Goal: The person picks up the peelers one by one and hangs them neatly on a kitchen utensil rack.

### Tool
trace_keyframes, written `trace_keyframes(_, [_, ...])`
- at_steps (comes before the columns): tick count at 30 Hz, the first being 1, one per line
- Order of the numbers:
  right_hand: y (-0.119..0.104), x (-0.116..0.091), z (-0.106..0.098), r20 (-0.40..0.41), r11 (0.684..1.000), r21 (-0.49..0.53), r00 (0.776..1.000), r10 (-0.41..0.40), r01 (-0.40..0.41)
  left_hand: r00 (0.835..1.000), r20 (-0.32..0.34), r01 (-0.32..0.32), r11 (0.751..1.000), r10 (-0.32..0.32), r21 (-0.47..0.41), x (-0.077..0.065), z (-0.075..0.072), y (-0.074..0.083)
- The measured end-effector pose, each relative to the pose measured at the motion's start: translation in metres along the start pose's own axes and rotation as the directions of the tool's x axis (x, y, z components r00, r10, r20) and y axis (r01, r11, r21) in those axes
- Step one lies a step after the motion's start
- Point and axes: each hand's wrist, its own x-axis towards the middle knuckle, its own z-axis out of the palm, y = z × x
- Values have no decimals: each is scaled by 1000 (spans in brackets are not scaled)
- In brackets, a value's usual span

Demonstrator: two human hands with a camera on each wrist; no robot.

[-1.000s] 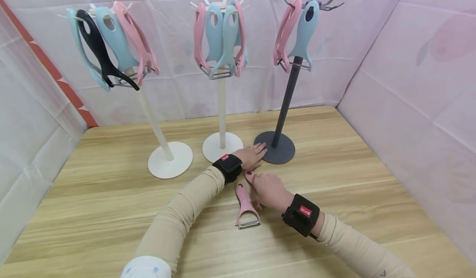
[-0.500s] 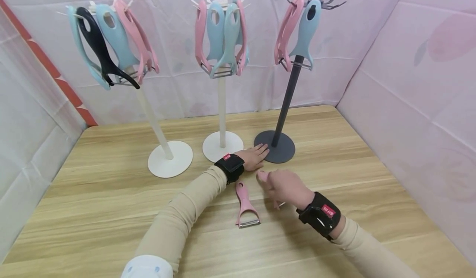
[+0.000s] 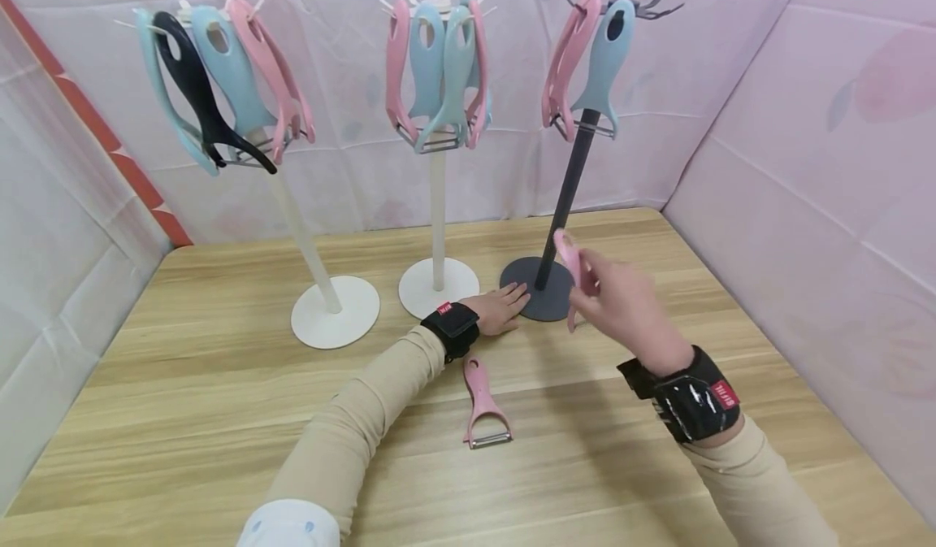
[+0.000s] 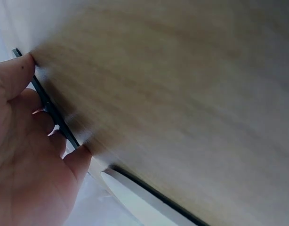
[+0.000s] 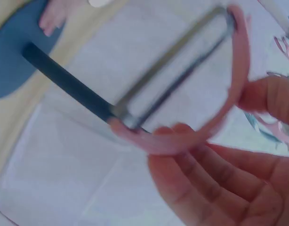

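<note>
In the head view my right hand (image 3: 621,299) pinches a pink peeler (image 3: 570,262) upright, its handle hole at the top, in front of the dark grey stand (image 3: 570,181). The right wrist view shows the thumb and fingers on the peeler's pink frame (image 5: 177,143), close to its metal blade. My left hand (image 3: 499,309) lies with straight fingers on the dark round base (image 3: 552,307) of that stand. Below the left wrist a second pink peeler (image 3: 483,405) lies on the wooden table, blade toward the front.
Pink and blue peelers hang from the grey stand's hooks (image 3: 651,9). A middle white stand (image 3: 437,206) carries pink and blue peelers. At left, another white stand (image 3: 300,230) bears blue and pink ones plus a black peeler (image 3: 193,84). Cloth walls (image 3: 819,165) enclose the table (image 3: 219,433).
My right hand has lifted the pink peeler off the table and moved it up and right, toward the grey stand. The left hand stays on the dark base.
</note>
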Motion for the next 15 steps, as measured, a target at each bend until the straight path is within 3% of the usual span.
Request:
trace_keyframes(4, [-2, 6, -13, -230, 999, -19, 972, -50, 47, 1000, -7, -2, 1000, 2, -5, 1, 3, -2])
trace_keyframes(10, [-8, 22, -36, -497, 994, -44, 861, -111, 103, 1000, -21, -10, 1000, 10, 4, 2, 4, -2])
trace_keyframes(15, [-13, 42, -59, -616, 997, -2, 785, -62, 77, 1000, -28, 2, 1000, -2, 15, 1, 2, 0])
